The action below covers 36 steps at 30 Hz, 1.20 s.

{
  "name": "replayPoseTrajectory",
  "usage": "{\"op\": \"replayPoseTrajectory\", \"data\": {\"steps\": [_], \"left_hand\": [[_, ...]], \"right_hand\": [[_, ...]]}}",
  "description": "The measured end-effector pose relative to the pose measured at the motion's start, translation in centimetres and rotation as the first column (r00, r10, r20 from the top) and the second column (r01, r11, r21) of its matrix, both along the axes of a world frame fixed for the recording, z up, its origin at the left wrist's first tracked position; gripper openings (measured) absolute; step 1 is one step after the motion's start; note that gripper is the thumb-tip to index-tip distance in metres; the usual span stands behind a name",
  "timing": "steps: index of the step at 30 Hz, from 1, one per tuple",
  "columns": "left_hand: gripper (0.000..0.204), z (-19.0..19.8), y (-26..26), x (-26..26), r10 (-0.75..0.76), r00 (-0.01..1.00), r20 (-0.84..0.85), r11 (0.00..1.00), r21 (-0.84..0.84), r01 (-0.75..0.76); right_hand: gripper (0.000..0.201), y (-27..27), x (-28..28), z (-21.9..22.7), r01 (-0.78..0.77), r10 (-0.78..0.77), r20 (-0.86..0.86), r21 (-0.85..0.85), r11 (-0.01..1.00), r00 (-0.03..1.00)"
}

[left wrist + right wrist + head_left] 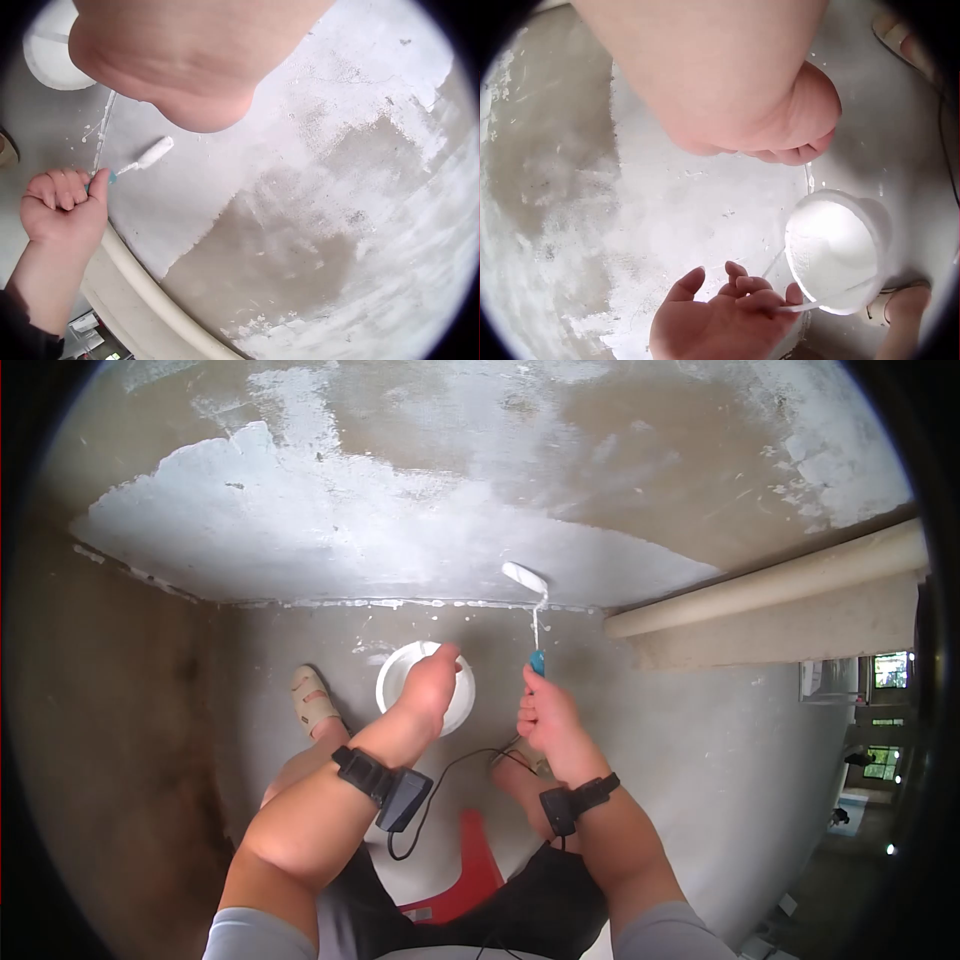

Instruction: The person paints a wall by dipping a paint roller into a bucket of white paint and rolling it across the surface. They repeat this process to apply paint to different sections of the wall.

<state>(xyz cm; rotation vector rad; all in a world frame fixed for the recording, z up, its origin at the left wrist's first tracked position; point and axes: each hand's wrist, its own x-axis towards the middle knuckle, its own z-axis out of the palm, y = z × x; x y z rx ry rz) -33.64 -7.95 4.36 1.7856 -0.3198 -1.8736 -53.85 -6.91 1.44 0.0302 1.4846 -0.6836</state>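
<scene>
My right hand (547, 715) grips the blue handle (537, 660) of a paint roller. The white roller cover (525, 576) overlaps the lower part of the coated wall in the head view, and the rod behind it is spattered white. A white bucket (459, 708) with white paint inside is in front of me. My left hand (428, 685) is over it in the head view. In the right wrist view, the left hand's fingers curl round the thin white bucket handle (814, 306), beside the bucket's rim.
The wall (430, 530) is part white, part bare brown-grey. A pale pipe (770, 585) runs along its base at right. White drips mark the floor (670, 760) by the wall. A red stool (470, 875) shows between my legs; my sandalled foot (313, 695) is left of the bucket.
</scene>
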Motion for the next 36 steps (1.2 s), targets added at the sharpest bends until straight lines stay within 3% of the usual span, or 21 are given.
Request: {"op": "replayPoseTrajectory", "data": {"steps": [3, 13, 19, 21, 24, 28, 33, 36], "left_hand": [[0.051, -1.2, 0.1, 0.0, -0.034, 0.999, 0.031, 0.998, 0.048, 0.033], [0.048, -1.4, -0.8, -1.4, -0.058, 0.997, 0.053, 0.997, 0.062, 0.055], [0.046, -1.9, -0.9, -3.8, -0.086, 0.994, 0.064, 0.995, 0.058, 0.082], [0.045, -3.1, -0.7, -4.3, -0.100, 0.993, 0.061, 0.995, 0.035, 0.098], [0.044, -3.6, -0.6, -4.6, -0.105, 0.994, 0.037, 0.994, 0.020, 0.105], [0.044, -3.4, -0.7, -4.9, -0.084, 0.996, -0.007, 0.994, 0.076, 0.085], [0.045, -3.3, -1.2, -5.1, -0.097, 0.995, -0.020, 0.988, 0.119, 0.099], [0.045, -2.8, -1.3, -5.1, -0.095, 0.995, -0.013, 0.989, 0.115, 0.096]], "right_hand": [[0.037, -0.6, 0.1, -0.6, 0.003, -0.001, -0.077, 0.034, 0.999, 0.997], [0.037, 1.2, -0.3, 1.3, 0.049, -0.049, 0.016, -0.017, 0.999, 0.999], [0.031, 2.3, 0.9, 3.2, 0.003, -0.012, -0.066, -0.142, 0.990, 0.998], [0.028, 2.2, 1.2, 3.2, -0.079, 0.034, -0.190, -0.236, 0.968, 0.981], [0.027, 1.7, 1.2, 3.0, -0.066, 0.015, -0.163, -0.313, 0.947, 0.987], [0.026, 1.6, 1.0, 1.7, -0.080, 0.030, -0.155, -0.325, 0.942, 0.988], [0.028, 1.3, 0.8, -0.4, -0.192, 0.015, -0.403, -0.402, 0.895, 0.915], [0.031, 1.0, 1.0, 0.5, -0.156, -0.007, -0.371, -0.407, 0.900, 0.929]]}}
